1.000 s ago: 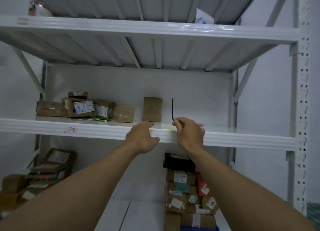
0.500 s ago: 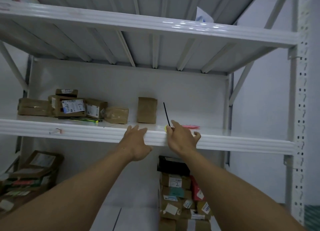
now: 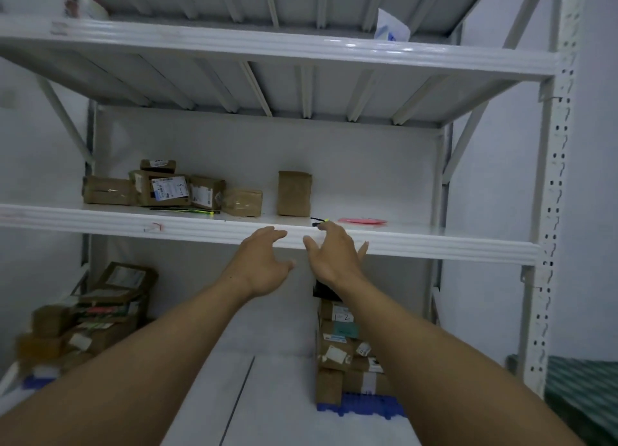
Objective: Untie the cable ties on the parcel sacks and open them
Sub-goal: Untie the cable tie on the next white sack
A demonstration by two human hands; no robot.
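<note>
Fingers of left hand and right hand spread, empty, at the shelf edge.

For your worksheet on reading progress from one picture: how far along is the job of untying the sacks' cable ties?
Done: a black cable tie lies loose on the middle shelf, and more ties lie by the boxes.
In hand: nothing; the left hand and right hand are open at the shelf edge.
Left: cannot be judged, since no parcel sack is in view.
</note>
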